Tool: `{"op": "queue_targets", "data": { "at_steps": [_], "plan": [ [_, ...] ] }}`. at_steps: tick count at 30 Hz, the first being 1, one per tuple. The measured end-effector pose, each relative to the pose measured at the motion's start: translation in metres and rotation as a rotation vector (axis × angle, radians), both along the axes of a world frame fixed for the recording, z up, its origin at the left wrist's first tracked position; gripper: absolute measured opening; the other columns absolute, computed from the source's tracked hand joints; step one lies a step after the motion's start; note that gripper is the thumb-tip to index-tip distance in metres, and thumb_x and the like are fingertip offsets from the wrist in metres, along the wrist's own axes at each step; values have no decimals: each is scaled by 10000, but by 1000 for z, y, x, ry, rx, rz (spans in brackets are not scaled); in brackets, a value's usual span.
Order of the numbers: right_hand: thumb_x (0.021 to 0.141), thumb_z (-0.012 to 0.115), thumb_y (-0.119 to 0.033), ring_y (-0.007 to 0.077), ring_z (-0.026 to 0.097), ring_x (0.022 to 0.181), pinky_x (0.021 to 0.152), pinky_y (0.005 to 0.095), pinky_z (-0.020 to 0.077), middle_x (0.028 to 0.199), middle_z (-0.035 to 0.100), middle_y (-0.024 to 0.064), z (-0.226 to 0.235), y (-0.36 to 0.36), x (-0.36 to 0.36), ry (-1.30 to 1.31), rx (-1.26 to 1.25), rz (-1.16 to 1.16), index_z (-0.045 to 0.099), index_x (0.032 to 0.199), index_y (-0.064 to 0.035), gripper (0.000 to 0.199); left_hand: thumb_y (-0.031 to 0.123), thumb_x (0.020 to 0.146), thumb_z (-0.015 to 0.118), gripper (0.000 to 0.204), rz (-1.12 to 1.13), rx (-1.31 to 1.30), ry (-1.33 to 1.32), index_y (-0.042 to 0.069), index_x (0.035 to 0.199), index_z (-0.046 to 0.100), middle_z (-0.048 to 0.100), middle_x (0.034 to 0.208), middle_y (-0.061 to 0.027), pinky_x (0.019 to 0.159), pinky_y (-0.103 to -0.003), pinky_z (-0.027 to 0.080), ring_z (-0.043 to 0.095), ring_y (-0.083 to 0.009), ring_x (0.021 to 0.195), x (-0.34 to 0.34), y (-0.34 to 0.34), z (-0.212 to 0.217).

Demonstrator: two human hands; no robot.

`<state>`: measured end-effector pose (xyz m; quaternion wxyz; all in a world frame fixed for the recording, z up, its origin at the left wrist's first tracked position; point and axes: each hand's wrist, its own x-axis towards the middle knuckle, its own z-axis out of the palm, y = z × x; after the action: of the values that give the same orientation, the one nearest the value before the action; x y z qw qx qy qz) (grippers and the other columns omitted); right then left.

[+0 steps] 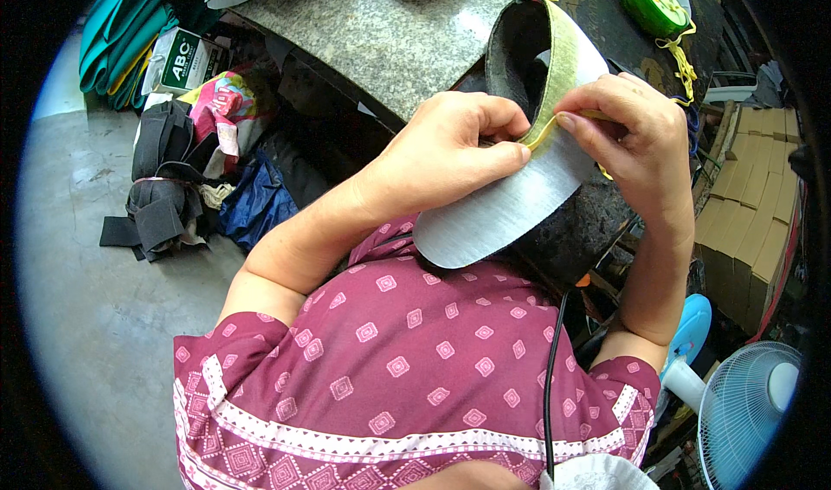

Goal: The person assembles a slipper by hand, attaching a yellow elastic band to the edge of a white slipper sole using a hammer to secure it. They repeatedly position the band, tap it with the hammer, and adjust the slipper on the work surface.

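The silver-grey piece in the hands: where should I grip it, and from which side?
Probably at the rounded lower end of the silver-grey piece, from the wearer's body side, pinching its thin-looking edge. That end extends free of the fingers; the left hand grips farther up, near the curled part, where the right hand pinches the yellow strip.

The one head-worn fisheye view looks steeply down from close above the shirt (441, 330), taking in the left hand (454, 148) and right hand (639, 135) above centre, floor (95, 317) along the left, and a fan (749, 412) at lower right, between dark curved edges.
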<state>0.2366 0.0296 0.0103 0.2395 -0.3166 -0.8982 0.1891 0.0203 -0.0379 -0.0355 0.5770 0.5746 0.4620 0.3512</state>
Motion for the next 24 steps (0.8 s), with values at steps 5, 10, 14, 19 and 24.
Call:
{"op": "queue_targets", "data": {
  "at_steps": [5,10,14,19,24],
  "plan": [
    [781,745,-48,164,646,704,623,275,505,792,665,86,0,-1,-2,-52,-17,-46,707,890,-10,121,156,922,669,180,21,37,29,-18,967,672,607,816,40,677,-222,445,532,-30,767,3,-1,1],
    [771,742,-40,163,641,683,621,272,508,785,660,91,-3,0,-1,-9,-45,-70,700,889,-6,129,235,880,684,291,72,72,23,-45,960,695,657,714,-121,608,-326,486,610,-148,645,9,2,-1],
    [761,756,-41,158,640,677,611,262,503,768,647,84,-3,-2,-1,-62,-29,-79,695,866,-16,124,204,905,675,238,52,98,59,-29,951,686,631,756,-65,621,-291,461,577,-115,682,8,2,-2],
    [751,782,-62,162,616,632,581,265,487,732,620,53,-1,-6,-7,-123,116,-70,686,899,-52,176,161,936,681,170,24,33,-36,-7,947,657,578,829,37,653,-220,419,502,-29,763,8,0,-3],
    [701,812,-138,187,629,662,602,318,509,727,606,48,1,-9,-11,-74,11,-127,647,1083,-110,417,171,911,689,175,-16,87,-16,4,915,636,550,812,22,710,-258,425,505,-62,805,2,0,-3]
  ]
}}
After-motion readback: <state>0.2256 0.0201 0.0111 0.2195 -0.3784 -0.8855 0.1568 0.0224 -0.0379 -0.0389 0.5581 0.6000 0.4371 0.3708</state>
